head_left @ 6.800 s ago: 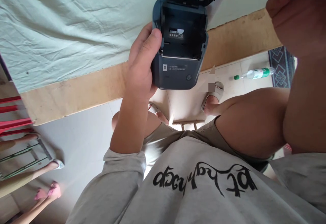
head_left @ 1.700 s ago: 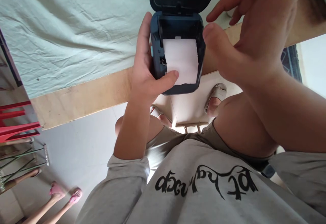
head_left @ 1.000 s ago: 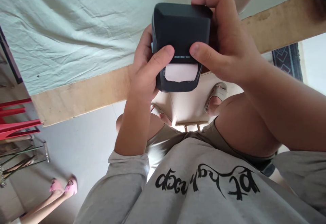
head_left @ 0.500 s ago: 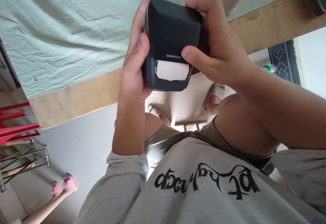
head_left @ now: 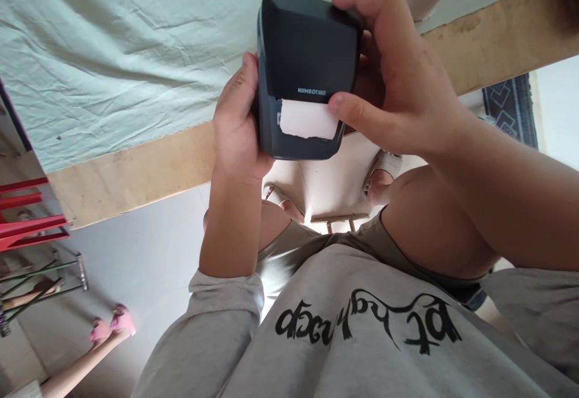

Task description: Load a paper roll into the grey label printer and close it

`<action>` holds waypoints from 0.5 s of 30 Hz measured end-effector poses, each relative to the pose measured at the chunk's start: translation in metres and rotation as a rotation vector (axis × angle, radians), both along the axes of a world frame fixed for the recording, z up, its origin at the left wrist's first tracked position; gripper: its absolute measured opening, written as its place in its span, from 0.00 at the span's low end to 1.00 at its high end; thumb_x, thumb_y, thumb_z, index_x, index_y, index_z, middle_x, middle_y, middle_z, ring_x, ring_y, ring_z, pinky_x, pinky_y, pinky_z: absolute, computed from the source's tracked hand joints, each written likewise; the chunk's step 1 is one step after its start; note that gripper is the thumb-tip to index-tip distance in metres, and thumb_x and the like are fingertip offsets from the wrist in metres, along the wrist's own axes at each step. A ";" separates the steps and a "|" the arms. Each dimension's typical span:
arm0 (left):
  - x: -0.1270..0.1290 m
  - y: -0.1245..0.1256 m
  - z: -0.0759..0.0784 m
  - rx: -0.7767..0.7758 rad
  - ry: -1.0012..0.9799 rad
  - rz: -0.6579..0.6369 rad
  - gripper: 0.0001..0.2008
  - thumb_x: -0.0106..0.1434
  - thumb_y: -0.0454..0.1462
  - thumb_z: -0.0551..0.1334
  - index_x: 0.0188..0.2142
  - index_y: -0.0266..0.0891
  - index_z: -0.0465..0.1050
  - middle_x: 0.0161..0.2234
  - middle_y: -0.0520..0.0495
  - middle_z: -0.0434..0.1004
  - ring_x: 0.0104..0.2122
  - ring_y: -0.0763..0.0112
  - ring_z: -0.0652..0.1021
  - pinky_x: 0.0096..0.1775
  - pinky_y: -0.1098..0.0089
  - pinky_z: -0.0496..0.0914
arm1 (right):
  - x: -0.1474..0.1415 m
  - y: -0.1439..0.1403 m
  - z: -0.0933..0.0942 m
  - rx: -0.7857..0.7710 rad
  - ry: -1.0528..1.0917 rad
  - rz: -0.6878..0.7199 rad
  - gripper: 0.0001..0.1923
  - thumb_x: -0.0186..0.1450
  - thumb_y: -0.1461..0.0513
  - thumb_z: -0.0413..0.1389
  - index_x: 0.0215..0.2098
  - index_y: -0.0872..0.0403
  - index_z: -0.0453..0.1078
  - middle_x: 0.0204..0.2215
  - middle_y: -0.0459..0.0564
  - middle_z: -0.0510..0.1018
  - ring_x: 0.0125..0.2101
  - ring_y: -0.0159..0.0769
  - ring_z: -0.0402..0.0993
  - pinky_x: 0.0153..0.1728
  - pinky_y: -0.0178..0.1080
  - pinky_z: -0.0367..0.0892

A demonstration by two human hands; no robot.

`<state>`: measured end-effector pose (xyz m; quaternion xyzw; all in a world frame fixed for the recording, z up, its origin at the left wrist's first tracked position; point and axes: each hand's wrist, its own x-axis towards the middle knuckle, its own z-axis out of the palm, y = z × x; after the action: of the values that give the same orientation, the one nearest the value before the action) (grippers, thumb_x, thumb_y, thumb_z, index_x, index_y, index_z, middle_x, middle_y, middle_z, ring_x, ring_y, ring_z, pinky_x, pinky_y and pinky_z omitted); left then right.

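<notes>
A dark blue label printer (head_left: 304, 48) with its lid closed is held in front of me over the table edge. A short white strip of paper (head_left: 306, 119) sticks out of its slot below the brand lettering. My left hand (head_left: 236, 129) grips the printer's left side from below. My right hand (head_left: 394, 78) wraps over the printer's top right corner, and its thumb tip touches the right end of the paper strip.
A table (head_left: 136, 169) with a wooden edge and a pale green cloth (head_left: 113, 54) lies behind the printer. Red chair parts (head_left: 27, 223) stand at the left. Another person's feet in pink shoes (head_left: 111, 325) are at the lower left. A patterned mat (head_left: 511, 108) lies at the right.
The open printer got a paper roll, then my right hand closed the lid. Since then both hands have held it, and my right thumb has slid down onto the paper strip.
</notes>
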<state>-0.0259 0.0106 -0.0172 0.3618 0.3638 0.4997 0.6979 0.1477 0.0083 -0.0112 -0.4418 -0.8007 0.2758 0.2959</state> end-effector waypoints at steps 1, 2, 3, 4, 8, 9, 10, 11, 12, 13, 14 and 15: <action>0.001 0.000 0.000 0.004 -0.010 0.009 0.14 0.59 0.46 0.49 0.27 0.40 0.66 0.37 0.51 0.71 0.42 0.68 0.69 0.40 0.66 0.66 | 0.000 0.000 0.000 0.006 0.002 0.011 0.36 0.55 0.48 0.45 0.56 0.59 0.45 0.49 0.51 0.55 0.49 0.23 0.55 0.55 0.28 0.57; 0.001 -0.001 -0.001 0.014 -0.023 0.013 0.13 0.59 0.43 0.49 0.27 0.40 0.66 0.33 0.51 0.70 0.37 0.72 0.70 0.39 0.67 0.66 | -0.001 0.000 0.000 0.010 0.003 0.018 0.36 0.55 0.48 0.46 0.56 0.59 0.45 0.50 0.51 0.55 0.49 0.23 0.55 0.57 0.28 0.55; 0.001 0.000 -0.001 0.030 -0.037 0.020 0.13 0.60 0.41 0.49 0.27 0.39 0.66 0.29 0.50 0.69 0.33 0.75 0.69 0.38 0.69 0.65 | -0.001 0.000 -0.001 0.008 0.002 0.022 0.37 0.55 0.48 0.46 0.56 0.59 0.45 0.50 0.51 0.55 0.50 0.23 0.55 0.58 0.28 0.54; 0.002 0.000 -0.001 0.050 -0.049 0.034 0.12 0.60 0.40 0.49 0.26 0.39 0.66 0.26 0.51 0.67 0.30 0.77 0.67 0.36 0.70 0.64 | -0.001 0.000 -0.001 0.001 0.004 0.018 0.37 0.54 0.48 0.47 0.56 0.59 0.45 0.50 0.51 0.55 0.50 0.23 0.55 0.58 0.29 0.54; 0.002 0.001 0.001 0.063 -0.040 0.063 0.13 0.60 0.39 0.48 0.25 0.38 0.66 0.23 0.51 0.64 0.27 0.80 0.65 0.33 0.74 0.64 | 0.000 0.000 0.002 -0.039 0.047 0.006 0.37 0.53 0.49 0.49 0.56 0.56 0.46 0.48 0.50 0.57 0.51 0.22 0.55 0.56 0.27 0.57; 0.003 0.001 0.002 0.046 -0.058 0.052 0.13 0.60 0.38 0.48 0.25 0.38 0.66 0.23 0.52 0.65 0.27 0.81 0.66 0.33 0.74 0.64 | 0.000 -0.001 0.004 -0.039 0.040 -0.004 0.37 0.53 0.48 0.49 0.56 0.55 0.47 0.49 0.50 0.56 0.52 0.22 0.54 0.53 0.26 0.59; 0.003 0.000 0.004 0.028 -0.085 0.031 0.12 0.60 0.38 0.48 0.26 0.38 0.66 0.23 0.53 0.66 0.26 0.81 0.66 0.32 0.75 0.64 | 0.001 -0.001 0.007 -0.032 0.015 -0.029 0.37 0.52 0.48 0.50 0.55 0.53 0.49 0.50 0.49 0.53 0.52 0.23 0.53 0.50 0.25 0.62; 0.004 0.000 0.006 0.010 -0.116 0.002 0.13 0.60 0.39 0.47 0.28 0.39 0.66 0.24 0.53 0.67 0.27 0.81 0.67 0.33 0.75 0.65 | 0.002 -0.001 0.010 -0.024 -0.023 -0.069 0.36 0.51 0.47 0.50 0.55 0.50 0.51 0.50 0.49 0.52 0.53 0.24 0.52 0.46 0.25 0.63; 0.005 -0.001 0.008 -0.001 -0.145 -0.028 0.13 0.61 0.40 0.46 0.29 0.39 0.66 0.26 0.53 0.68 0.28 0.80 0.69 0.35 0.74 0.66 | 0.002 -0.001 0.013 -0.023 -0.064 -0.116 0.35 0.50 0.45 0.50 0.53 0.47 0.53 0.50 0.48 0.51 0.52 0.25 0.52 0.43 0.25 0.63; 0.006 -0.002 0.010 -0.004 -0.162 -0.054 0.14 0.61 0.41 0.44 0.30 0.38 0.65 0.28 0.52 0.70 0.31 0.78 0.71 0.38 0.72 0.67 | 0.003 -0.001 0.016 -0.029 -0.096 -0.157 0.34 0.49 0.45 0.50 0.52 0.44 0.54 0.48 0.48 0.52 0.51 0.25 0.53 0.41 0.25 0.63; 0.008 -0.003 0.012 -0.003 -0.167 -0.071 0.16 0.61 0.42 0.43 0.32 0.38 0.65 0.31 0.51 0.71 0.36 0.75 0.72 0.41 0.70 0.68 | 0.003 -0.001 0.018 -0.040 -0.120 -0.178 0.33 0.49 0.44 0.51 0.51 0.41 0.55 0.46 0.48 0.54 0.49 0.24 0.54 0.40 0.25 0.63; 0.009 -0.004 0.013 0.001 -0.159 -0.074 0.17 0.61 0.43 0.41 0.32 0.37 0.64 0.34 0.49 0.71 0.41 0.73 0.72 0.45 0.68 0.67 | 0.004 -0.001 0.019 -0.047 -0.134 -0.178 0.32 0.49 0.44 0.50 0.51 0.40 0.55 0.43 0.47 0.55 0.47 0.22 0.55 0.39 0.24 0.63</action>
<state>-0.0172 0.0070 -0.0043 0.3344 0.2932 0.5012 0.7423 0.1513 0.0076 0.0081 -0.5356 -0.7696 0.2370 0.2545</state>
